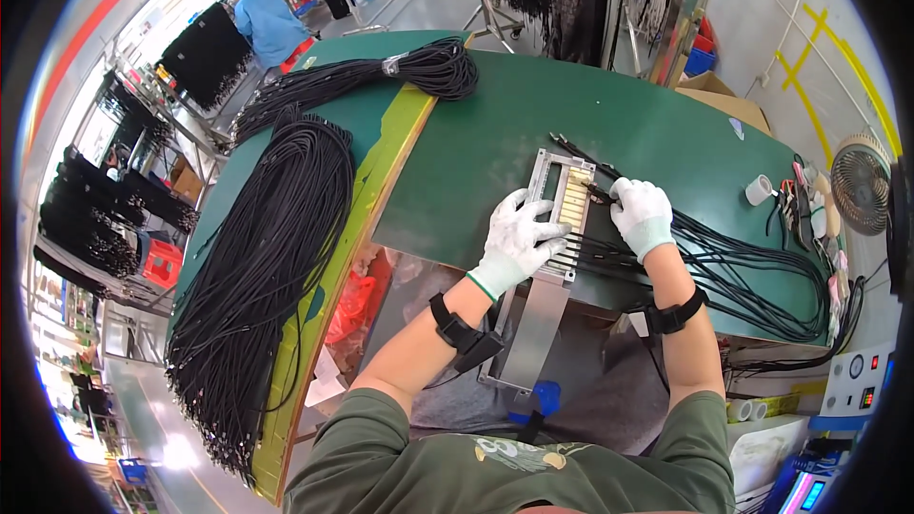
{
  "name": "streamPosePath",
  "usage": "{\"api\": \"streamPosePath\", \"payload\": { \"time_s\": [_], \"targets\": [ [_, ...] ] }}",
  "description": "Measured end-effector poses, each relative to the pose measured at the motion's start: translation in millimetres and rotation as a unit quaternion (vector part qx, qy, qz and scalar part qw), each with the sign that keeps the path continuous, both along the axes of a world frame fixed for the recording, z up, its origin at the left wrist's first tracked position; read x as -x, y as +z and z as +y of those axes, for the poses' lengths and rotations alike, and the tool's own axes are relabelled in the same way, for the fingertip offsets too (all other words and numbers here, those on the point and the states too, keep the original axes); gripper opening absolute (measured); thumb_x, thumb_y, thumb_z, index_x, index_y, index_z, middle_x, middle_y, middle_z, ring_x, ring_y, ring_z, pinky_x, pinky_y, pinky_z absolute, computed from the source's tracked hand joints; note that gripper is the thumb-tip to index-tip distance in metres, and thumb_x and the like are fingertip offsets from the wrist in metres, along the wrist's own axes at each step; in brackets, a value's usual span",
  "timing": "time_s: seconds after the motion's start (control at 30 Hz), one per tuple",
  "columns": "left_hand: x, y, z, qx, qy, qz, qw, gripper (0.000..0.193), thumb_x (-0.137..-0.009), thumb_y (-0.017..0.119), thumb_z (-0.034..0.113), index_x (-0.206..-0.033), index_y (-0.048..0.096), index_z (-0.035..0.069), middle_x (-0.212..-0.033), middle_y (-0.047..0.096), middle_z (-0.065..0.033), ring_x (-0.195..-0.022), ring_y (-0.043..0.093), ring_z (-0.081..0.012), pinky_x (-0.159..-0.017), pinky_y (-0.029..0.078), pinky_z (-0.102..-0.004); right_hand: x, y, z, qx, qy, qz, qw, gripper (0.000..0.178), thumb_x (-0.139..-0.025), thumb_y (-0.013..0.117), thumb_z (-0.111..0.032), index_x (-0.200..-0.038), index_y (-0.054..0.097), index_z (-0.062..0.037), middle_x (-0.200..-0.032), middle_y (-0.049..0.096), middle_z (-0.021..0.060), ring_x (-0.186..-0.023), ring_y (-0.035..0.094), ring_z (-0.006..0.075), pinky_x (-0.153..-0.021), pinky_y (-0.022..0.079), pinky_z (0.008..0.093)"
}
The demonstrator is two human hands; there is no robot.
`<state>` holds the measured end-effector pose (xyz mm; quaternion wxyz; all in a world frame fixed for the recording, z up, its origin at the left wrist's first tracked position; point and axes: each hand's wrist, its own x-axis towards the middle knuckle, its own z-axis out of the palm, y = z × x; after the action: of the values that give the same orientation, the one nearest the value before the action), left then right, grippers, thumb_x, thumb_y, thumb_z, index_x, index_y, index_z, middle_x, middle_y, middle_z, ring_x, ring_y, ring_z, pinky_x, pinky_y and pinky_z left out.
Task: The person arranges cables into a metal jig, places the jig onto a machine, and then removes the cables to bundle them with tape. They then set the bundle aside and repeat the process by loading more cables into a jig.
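Observation:
In front of me a silver metal fixture [562,214] with a row of brass-coloured slots sits on the green table. My left hand [520,236], in a white glove, lies over its left side with the fingers stretched out toward the slots. At the fixture's right side my gloved right hand [642,213] is closed in a pinch on a black cable [597,192], whose end reaches the slots. More black cables [752,266] run from the lower slots toward the right and loop back. My right fingertips are partly hidden.
Thick bundles of black cable [276,200] lie at the left, by a yellow-green board edge [388,157]. Pliers [783,205], a white roll [759,190] and a fan [860,183] stand at the right. A person in blue [269,24] is at the back left.

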<state>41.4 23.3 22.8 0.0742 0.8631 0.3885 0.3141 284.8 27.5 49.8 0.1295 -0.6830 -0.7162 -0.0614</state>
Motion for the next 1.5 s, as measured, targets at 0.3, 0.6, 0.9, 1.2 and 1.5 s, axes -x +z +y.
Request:
{"api": "streamPosePath", "payload": {
  "time_s": [0.3, 0.6, 0.9, 1.2, 1.5],
  "targets": [
    [-0.1, 2.5, 6.7, 0.029, -0.018, -0.098, 0.995, 0.024, -0.083, 0.072, 0.031, -0.099, 0.076, 0.013, -0.111, 0.069, -0.0087, -0.115, 0.059, -0.0338, -0.104, 0.043, -0.0469, -9.0, 21.7, -18.9, 0.007, 0.126, 0.118, 0.985, 0.014, -0.078, 0.068, -0.014, -0.091, 0.066, -0.0094, -0.086, 0.067, 0.0083, -0.087, 0.064, 0.03, -0.081, 0.051, 0.0405],
    [-1.2, 8.9, 5.2, 0.007, 0.002, -0.169, 0.986, 0.022, -0.086, 0.071, 0.027, -0.093, 0.071, 0.006, -0.113, 0.07, -0.0107, -0.116, 0.059, -0.0328, -0.103, 0.043, -0.0435, 0.5, 18.2, -17.6, 0.026, 0.248, 0.211, 0.945, 0.013, -0.08, 0.069, -0.012, -0.093, 0.067, -0.0082, -0.09, 0.067, 0.0096, -0.091, 0.063, 0.0299, -0.083, 0.05, 0.0409],
    [3.1, 10.5, 3.8, 0.018, 0.014, -0.186, 0.982, 0.014, -0.084, 0.073, 0.019, -0.091, 0.071, 0.007, -0.116, 0.069, -0.0107, -0.119, 0.058, -0.0325, -0.104, 0.042, -0.0433, 12.8, 11.8, -19.0, 0.029, 0.24, 0.194, 0.951, 0.017, -0.081, 0.071, -0.018, -0.095, 0.068, -0.0083, -0.088, 0.068, 0.0096, -0.09, 0.063, 0.0323, -0.082, 0.05, 0.0415],
    [6.4, 14.4, 1.8, -0.039, 0.009, -0.223, 0.974, 0.012, -0.081, 0.076, 0.015, -0.086, 0.072, 0.004, -0.107, 0.071, -0.0125, -0.111, 0.062, -0.0315, -0.098, 0.046, -0.0418, 28.9, 12.3, -23.3, 0.043, 0.25, 0.28, 0.926, 0.023, -0.079, 0.073, -0.023, -0.096, 0.072, -0.0067, -0.085, 0.07, 0.013, -0.086, 0.064, 0.0338, -0.077, 0.051, 0.0422],
    [17.7, 0.7, 15.2, -0.011, 0.124, -0.162, 0.979, 0.017, -0.086, 0.071, 0.02, -0.091, 0.073, 0.004, -0.097, 0.073, -0.0112, -0.095, 0.065, -0.0303, -0.087, 0.05, -0.0405, 24.8, 19.5, -24.9, 0.002, 0.201, 0.16, 0.966, 0.015, -0.084, 0.068, -0.024, -0.088, 0.073, -0.0098, -0.081, 0.069, 0.009, -0.081, 0.063, 0.0318, -0.075, 0.049, 0.0426]
  ]
}}
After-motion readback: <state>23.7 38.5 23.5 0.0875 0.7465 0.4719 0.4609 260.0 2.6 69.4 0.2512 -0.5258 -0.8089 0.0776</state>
